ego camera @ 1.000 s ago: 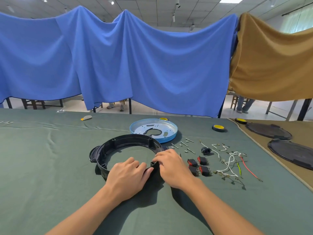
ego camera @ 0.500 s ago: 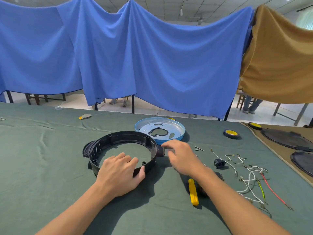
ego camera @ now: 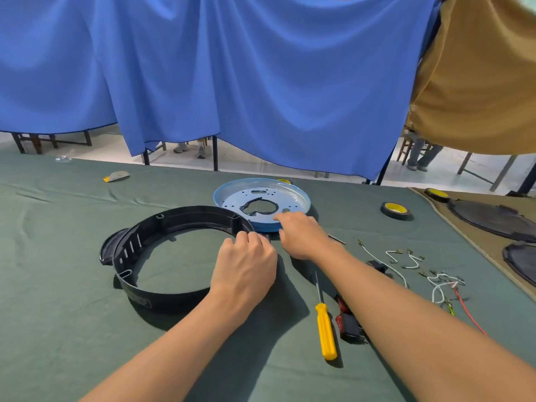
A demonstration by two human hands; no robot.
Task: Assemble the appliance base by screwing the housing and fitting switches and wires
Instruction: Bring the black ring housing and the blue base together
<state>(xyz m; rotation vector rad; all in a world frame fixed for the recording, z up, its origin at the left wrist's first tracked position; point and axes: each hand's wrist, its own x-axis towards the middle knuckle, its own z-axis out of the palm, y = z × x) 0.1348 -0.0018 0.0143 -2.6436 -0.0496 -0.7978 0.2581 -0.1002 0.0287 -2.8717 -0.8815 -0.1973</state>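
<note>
The black ring housing (ego camera: 174, 220) lies on the green cloth, its handle tab pointing left. My left hand (ego camera: 246, 266) grips the ring's right side, fingers curled over the rim. Behind it sits the blue metal plate (ego camera: 290, 195). My right hand (ego camera: 303, 236) reaches across to the plate's near rim with fingers stretched onto it; the thumb is hidden. A yellow-handled screwdriver (ego camera: 326, 330) lies under my right forearm, next to red-and-black switches (ego camera: 348, 324). Loose wires (ego camera: 441, 285) and a screw (ego camera: 336, 239) lie further right.
A black-and-yellow tape roll (ego camera: 396, 210) stands right of the plate, another tape roll (ego camera: 438, 194) on the brown cloth. Black round lids (ego camera: 493, 219) lie at the far right. Blue and brown cloths hang behind the table's far edge.
My left hand slid from the ring's near side to its right side. My right hand left the ring's right tab and moved back to the blue plate. The camera tilted downward.
</note>
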